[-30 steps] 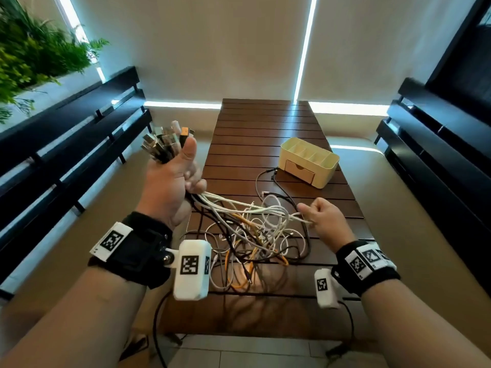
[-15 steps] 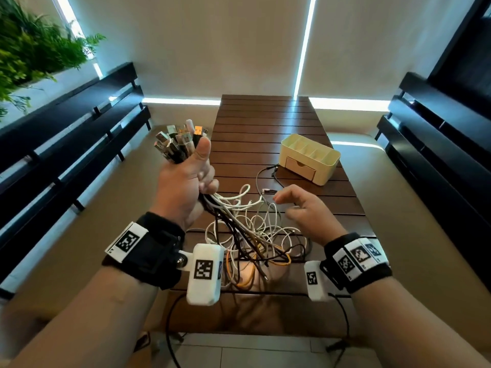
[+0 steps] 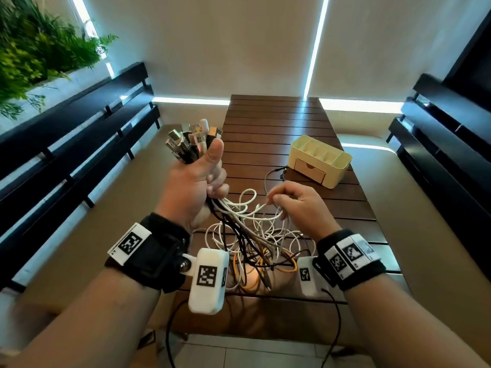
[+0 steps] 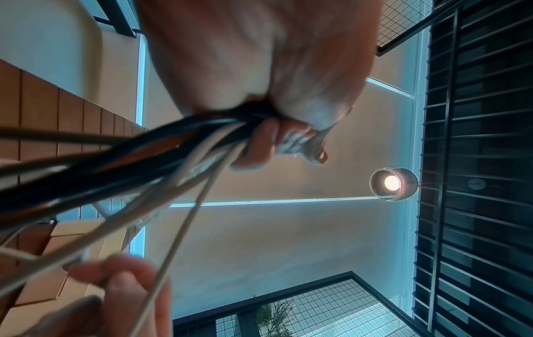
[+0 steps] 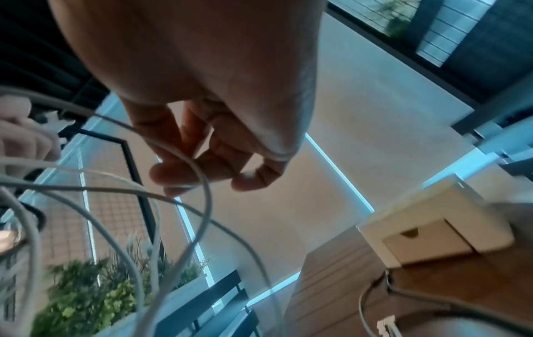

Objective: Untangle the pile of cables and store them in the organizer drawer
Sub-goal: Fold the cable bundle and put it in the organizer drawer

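My left hand (image 3: 198, 181) is raised over the table's left edge and grips a thick bundle of cable ends (image 3: 191, 140), plugs pointing up. White, black and orange cables hang from this fist (image 4: 259, 127) into a tangled pile (image 3: 255, 245) on the wooden table (image 3: 279, 120). My right hand (image 3: 297, 203) hovers beside the fist, its fingertips (image 5: 184, 173) pinching a thin white cable (image 3: 265, 208) out of the tangle. The cream organizer (image 3: 320, 160), its front drawer (image 3: 309, 171) closed, stands at the table's right, also low right in the right wrist view (image 5: 432, 230).
A dark cable (image 3: 273, 173) loops on the table just left of the organizer. Black slatted benches (image 3: 79, 134) run along both sides, the right one (image 3: 446, 144) close to the table. Green plants (image 3: 34, 54) fill the upper left. The far half of the table holds nothing.
My left hand rose slightly with the bundle. My right hand let go of the white cable it pulled rightward, opened, moved in toward the fist and now pinches a white cable.
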Available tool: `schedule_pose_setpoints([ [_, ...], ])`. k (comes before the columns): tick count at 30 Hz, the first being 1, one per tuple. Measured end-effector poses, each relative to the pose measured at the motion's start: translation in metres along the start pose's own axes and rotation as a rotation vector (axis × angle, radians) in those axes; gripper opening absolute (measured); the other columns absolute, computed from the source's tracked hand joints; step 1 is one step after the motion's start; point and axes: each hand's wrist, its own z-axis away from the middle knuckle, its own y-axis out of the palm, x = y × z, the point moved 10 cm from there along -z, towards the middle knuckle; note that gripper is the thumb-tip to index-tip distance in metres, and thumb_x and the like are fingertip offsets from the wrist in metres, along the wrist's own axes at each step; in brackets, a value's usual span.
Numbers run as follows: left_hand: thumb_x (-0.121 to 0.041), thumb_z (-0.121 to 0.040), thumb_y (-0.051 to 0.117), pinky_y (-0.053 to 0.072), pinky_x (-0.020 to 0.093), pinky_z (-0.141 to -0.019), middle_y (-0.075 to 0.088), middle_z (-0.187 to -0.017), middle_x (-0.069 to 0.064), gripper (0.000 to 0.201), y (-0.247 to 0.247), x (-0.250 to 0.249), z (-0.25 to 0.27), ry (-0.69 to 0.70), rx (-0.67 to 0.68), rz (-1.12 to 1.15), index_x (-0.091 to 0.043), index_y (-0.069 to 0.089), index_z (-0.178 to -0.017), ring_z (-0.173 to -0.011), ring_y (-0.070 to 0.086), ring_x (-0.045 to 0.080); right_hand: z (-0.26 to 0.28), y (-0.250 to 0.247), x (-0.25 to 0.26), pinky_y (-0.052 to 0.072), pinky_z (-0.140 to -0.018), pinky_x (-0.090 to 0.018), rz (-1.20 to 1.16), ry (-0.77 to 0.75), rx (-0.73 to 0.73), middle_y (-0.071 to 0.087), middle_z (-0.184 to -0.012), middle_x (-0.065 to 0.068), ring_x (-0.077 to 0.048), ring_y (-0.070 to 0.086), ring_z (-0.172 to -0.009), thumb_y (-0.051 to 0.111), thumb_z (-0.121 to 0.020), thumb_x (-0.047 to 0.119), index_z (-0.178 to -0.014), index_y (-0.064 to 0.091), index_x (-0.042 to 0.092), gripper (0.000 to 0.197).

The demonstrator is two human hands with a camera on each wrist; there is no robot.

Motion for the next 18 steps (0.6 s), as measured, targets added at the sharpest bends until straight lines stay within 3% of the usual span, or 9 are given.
schedule_pose_setpoints([
  [1, -0.028, -0.089, 0.062, 0.032, 0.017, -0.039, 0.033, -0.051, -0.009, 0.014, 0.002, 0.001, 0.000, -0.006, 0.010, 0.000, -0.032, 0.065, -0.076, -0.039, 0.029, 0.004, -0.003, 0.003, 0.005, 0.058, -0.070, -0.036, 0.054, -0.020, 0.016, 0.069, -0.095, 0.003, -0.016, 0.062, -0.072, 0.063, -0.093, 0.009, -0.100, 0.070, 0.022, 0.017],
  [4, -0.029, -0.089, 0.063, 0.032, 0.018, -0.039, 0.034, -0.050, -0.009, 0.017, 0.008, 0.004, -0.001, -0.029, 0.061, -0.005, -0.027, 0.061, -0.072, -0.038, 0.030, 0.004, -0.016, 0.017, 0.010, 0.055, -0.085, -0.024, 0.158, -0.044, 0.127, 0.053, -0.121, 0.010, -0.007, 0.060, -0.098, 0.077, -0.084, 0.021, -0.127, 0.057, 0.041, 0.051],
  [5, -0.029, -0.089, 0.063, 0.031, 0.018, -0.039, 0.034, -0.049, -0.009, 0.019, 0.010, 0.005, -0.002, -0.041, 0.077, -0.005, -0.025, 0.058, -0.070, -0.037, 0.030, 0.004, -0.019, 0.026, 0.010, 0.052, -0.089, -0.021, 0.178, -0.033, 0.203, 0.048, -0.128, 0.012, -0.005, 0.058, -0.107, 0.079, -0.083, 0.025, -0.129, 0.055, 0.046, 0.056],
  [7, -0.029, -0.089, 0.064, 0.031, 0.018, -0.039, 0.034, -0.048, -0.009, 0.023, 0.014, 0.007, -0.004, -0.055, 0.113, -0.005, -0.022, 0.054, -0.069, -0.037, 0.030, 0.004, -0.024, 0.047, 0.008, 0.050, -0.092, -0.022, 0.115, -0.037, 0.351, 0.048, -0.134, 0.012, -0.005, 0.060, -0.109, 0.077, -0.085, 0.028, -0.115, 0.065, 0.045, 0.036],
  [9, -0.031, -0.088, 0.065, 0.030, 0.018, -0.039, 0.035, -0.048, -0.009, 0.026, 0.016, 0.003, -0.005, -0.045, 0.148, 0.001, -0.020, 0.050, -0.069, -0.037, 0.030, 0.004, -0.028, 0.057, -0.001, 0.050, -0.087, -0.027, -0.027, -0.008, 0.398, 0.065, -0.123, -0.001, -0.009, 0.065, -0.098, 0.072, -0.090, 0.025, -0.095, 0.071, 0.026, 0.006],
  [11, -0.031, -0.088, 0.065, 0.030, 0.018, -0.039, 0.035, -0.048, -0.010, 0.027, 0.011, -0.008, -0.007, -0.017, 0.154, -0.003, -0.020, 0.049, -0.069, -0.036, 0.031, 0.003, -0.034, 0.053, -0.025, 0.049, -0.080, -0.035, -0.015, 0.042, 0.362, 0.073, -0.094, -0.004, -0.016, 0.063, -0.083, 0.070, -0.091, 0.034, -0.086, 0.067, 0.024, 0.012],
  [13, -0.032, -0.088, 0.065, 0.030, 0.018, -0.039, 0.036, -0.048, -0.010, 0.027, -0.001, -0.022, -0.010, 0.019, 0.130, -0.024, -0.020, 0.050, -0.069, -0.036, 0.031, 0.003, -0.038, 0.040, -0.059, 0.048, -0.077, -0.040, 0.088, 0.101, 0.302, 0.067, -0.074, 0.002, -0.020, 0.058, -0.072, 0.066, -0.092, 0.043, -0.077, 0.062, 0.028, 0.021],
  [16, -0.030, -0.089, 0.066, 0.030, 0.018, -0.039, 0.035, -0.047, -0.009, 0.027, -0.023, -0.026, -0.010, 0.031, 0.059, -0.006, -0.019, 0.048, -0.072, -0.036, 0.030, 0.003, -0.044, 0.018, -0.093, 0.046, -0.071, -0.037, 0.161, 0.159, 0.235, 0.061, -0.067, 0.003, -0.019, 0.053, -0.066, 0.065, -0.094, 0.041, -0.076, 0.061, 0.022, 0.027],
  [18, -0.028, -0.089, 0.066, 0.030, 0.018, -0.038, 0.034, -0.047, -0.009, 0.027, -0.031, -0.020, -0.007, 0.006, 0.051, 0.023, -0.019, 0.046, -0.074, -0.035, 0.030, 0.003, -0.053, -0.005, -0.099, 0.044, -0.066, -0.032, 0.219, 0.158, 0.118, 0.057, -0.067, 0.001, -0.016, 0.050, -0.063, 0.065, -0.095, 0.034, -0.077, 0.059, 0.016, 0.027],
])
